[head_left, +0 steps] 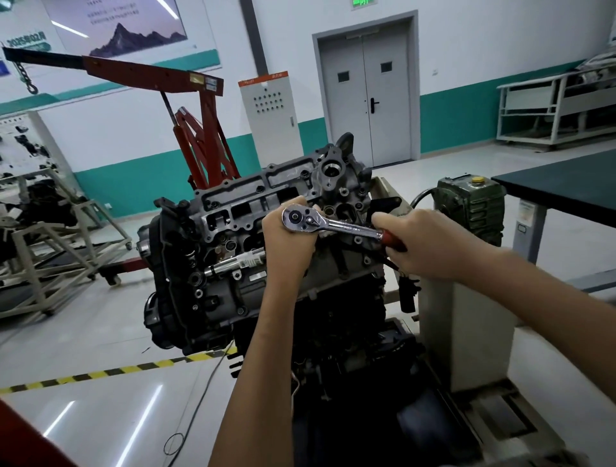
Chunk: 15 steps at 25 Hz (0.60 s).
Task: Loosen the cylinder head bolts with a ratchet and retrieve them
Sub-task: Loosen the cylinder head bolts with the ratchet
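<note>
Workshop floor (100, 333) grey and glossy, red engine hoist (200, 110) behind.

Head view: the dark, oily cylinder head (253, 196) is seen tilted on its stand. The chromed, red-handled ratchet (320, 224) is held over its near edge. The left hand (286, 243) is curled beneath the drive end, likely to steady the socket. The right hand (430, 243) is wrapped round the handle for leverage. Bolts cannot be made out.

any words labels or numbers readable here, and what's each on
None can be read for certain.
poster: text lines, blurred.
green sign over the door: cropped, blurred.
cabinet orange strip: too small.
crane boom stickers: too small.
ratchet shank engraving: too small.
sticker on chrome tool: blurred.
</note>
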### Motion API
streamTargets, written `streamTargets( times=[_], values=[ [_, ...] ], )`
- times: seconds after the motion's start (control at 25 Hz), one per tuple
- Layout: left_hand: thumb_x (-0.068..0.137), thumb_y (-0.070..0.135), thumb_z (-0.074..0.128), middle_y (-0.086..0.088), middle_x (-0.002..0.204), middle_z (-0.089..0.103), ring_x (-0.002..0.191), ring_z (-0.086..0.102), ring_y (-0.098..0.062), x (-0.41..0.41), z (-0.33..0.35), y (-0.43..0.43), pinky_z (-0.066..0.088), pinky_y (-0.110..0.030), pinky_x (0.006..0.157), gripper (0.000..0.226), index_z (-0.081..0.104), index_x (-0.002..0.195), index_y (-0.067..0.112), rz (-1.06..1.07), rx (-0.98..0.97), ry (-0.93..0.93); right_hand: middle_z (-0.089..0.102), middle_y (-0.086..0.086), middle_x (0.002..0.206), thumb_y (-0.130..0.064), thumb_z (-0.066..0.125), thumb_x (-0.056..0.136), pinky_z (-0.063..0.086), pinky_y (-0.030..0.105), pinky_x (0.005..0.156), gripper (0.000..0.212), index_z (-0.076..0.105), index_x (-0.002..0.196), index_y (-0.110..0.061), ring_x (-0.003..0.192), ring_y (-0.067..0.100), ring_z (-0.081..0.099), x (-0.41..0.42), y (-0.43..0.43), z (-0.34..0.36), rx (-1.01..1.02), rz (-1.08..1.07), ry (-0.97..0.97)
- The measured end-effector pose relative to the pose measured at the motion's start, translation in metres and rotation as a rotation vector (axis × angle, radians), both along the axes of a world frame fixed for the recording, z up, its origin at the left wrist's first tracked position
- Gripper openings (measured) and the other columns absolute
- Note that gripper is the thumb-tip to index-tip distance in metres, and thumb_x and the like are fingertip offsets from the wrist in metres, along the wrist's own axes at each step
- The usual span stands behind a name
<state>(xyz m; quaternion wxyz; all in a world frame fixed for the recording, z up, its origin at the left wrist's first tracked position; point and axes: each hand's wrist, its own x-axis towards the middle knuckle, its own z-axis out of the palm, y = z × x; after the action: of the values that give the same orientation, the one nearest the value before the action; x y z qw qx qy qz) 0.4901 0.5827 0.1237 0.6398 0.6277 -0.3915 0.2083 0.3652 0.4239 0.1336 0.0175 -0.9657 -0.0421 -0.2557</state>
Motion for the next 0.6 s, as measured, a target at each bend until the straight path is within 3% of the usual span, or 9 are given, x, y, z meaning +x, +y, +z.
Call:
streamTargets(
  times=[0.08, 0.2, 0.32, 0.44, 0.52, 0.6],
  values=[
    [0.088, 0.001, 0.06, 0.014, 0.052, 0.034, 0.052, 0.029, -0.003, -0.001, -0.002, 0.001, 0.028, -0.02, 0.052, 0.049, 0.033, 0.056, 0.026, 0.037, 0.011, -0.005, 0.049, -0.005, 0.06, -0.01, 0.053, 0.082, 0.046, 0.025, 0.048, 0.026, 0.032, 0.084, -0.026, 0.05, 0.014, 0.052, -0.001, 0.005, -0.012, 0.07, 0.009, -0.024],
    [0.089, 0.007, 0.063, 0.01, 0.059, 0.043, 0.055, 0.039, -0.008, -0.012, -0.009, -0.01, 0.037, -0.027, 0.055, 0.036, 0.041, 0.066, 0.022, 0.163, -0.059, -0.033, 0.047, -0.001, 0.06, -0.011, 0.057, 0.08, 0.034, 0.016, 0.046, 0.027, 0.034, 0.084, -0.025, 0.048, 0.013, 0.045, -0.007, 0.06, -0.064, 0.542, -0.005, -0.091],
    [0.09, 0.006, 0.063, 0.005, 0.061, 0.041, 0.055, 0.037, -0.012, -0.016, -0.011, -0.019, 0.038, -0.029, 0.057, 0.032, 0.042, 0.069, 0.018, 0.168, -0.168, -0.017, 0.052, 0.003, 0.066, -0.012, 0.056, 0.08, 0.046, 0.022, 0.05, 0.018, 0.045, 0.093, -0.019, 0.052, 0.016, 0.052, 0.003, 0.12, -0.091, 0.971, 0.067, -0.101],
    [0.092, 0.003, 0.06, 0.006, 0.061, 0.046, 0.06, 0.042, -0.007, -0.01, -0.005, -0.017, 0.04, -0.025, 0.064, 0.035, 0.048, 0.065, 0.022, 0.037, -0.213, 0.163, 0.05, 0.0, 0.062, -0.01, 0.054, 0.078, 0.043, 0.026, 0.05, 0.019, 0.046, 0.094, -0.016, 0.048, 0.014, 0.047, 0.0, 0.104, -0.084, 0.846, 0.101, -0.096],
    [0.088, -0.005, 0.06, -0.004, 0.057, 0.045, 0.06, 0.041, -0.016, -0.009, 0.0, -0.012, 0.037, -0.031, 0.058, 0.041, 0.046, 0.058, 0.018, 0.044, -0.129, 0.097, 0.048, -0.003, 0.059, -0.009, 0.056, 0.079, 0.037, 0.018, 0.045, 0.018, 0.047, 0.094, -0.014, 0.046, 0.009, 0.046, -0.006, 0.056, -0.061, 0.587, 0.103, -0.014],
    [0.084, -0.009, 0.059, -0.017, 0.053, 0.04, 0.057, 0.036, -0.021, -0.007, 0.004, -0.008, 0.031, -0.037, 0.051, 0.037, 0.041, 0.054, 0.0, 0.036, -0.005, 0.015, 0.052, -0.005, 0.061, -0.009, 0.055, 0.082, 0.04, 0.014, 0.046, 0.016, 0.047, 0.093, -0.015, 0.05, 0.009, 0.052, -0.005, 0.01, -0.025, 0.249, 0.054, 0.03]
  ],
)
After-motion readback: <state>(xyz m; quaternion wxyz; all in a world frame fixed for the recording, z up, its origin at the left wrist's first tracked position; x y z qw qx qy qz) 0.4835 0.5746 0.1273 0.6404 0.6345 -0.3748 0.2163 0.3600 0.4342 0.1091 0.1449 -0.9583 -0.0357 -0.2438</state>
